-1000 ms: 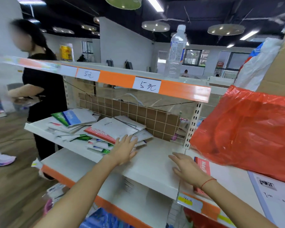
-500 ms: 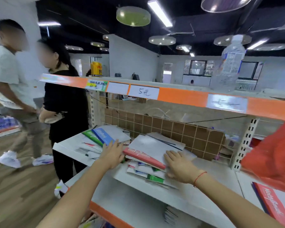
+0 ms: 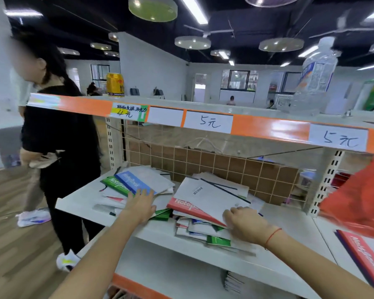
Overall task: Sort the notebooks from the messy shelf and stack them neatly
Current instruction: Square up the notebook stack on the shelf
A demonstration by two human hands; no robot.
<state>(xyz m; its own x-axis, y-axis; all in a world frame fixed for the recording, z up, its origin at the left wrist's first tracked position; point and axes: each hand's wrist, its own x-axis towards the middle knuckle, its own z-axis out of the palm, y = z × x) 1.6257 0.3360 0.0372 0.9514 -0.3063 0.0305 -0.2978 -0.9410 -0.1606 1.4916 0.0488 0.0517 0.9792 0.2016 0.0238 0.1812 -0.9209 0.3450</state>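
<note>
A messy pile of notebooks lies on the white middle shelf (image 3: pixel 82 203). At the left a blue notebook (image 3: pixel 134 183) lies on a green notebook (image 3: pixel 115 185), with white covers around them. My left hand (image 3: pixel 139 205) rests flat on this left heap, fingers straight. To the right a white-backed notebook (image 3: pixel 212 196) tops a red notebook (image 3: pixel 188 209) and several others fanned out below. My right hand (image 3: pixel 244 223) is on the near right corner of this heap, fingers bent over the white notebook's edge; whether it grips is unclear.
A person in black (image 3: pixel 61 147) stands at the shelf's left end. The orange-edged upper shelf (image 3: pixel 268 128) carries a yellow can (image 3: pixel 115 85) and a water bottle (image 3: pixel 313 80). A red plastic bag (image 3: pixel 358 197) hangs at right above another red notebook (image 3: pixel 367 255). Wire grid backs the shelf.
The view swung left and closer to the pile. My right hand left the red notebook on the right shelf and came onto the right heap. My left hand shifted onto the left heap.
</note>
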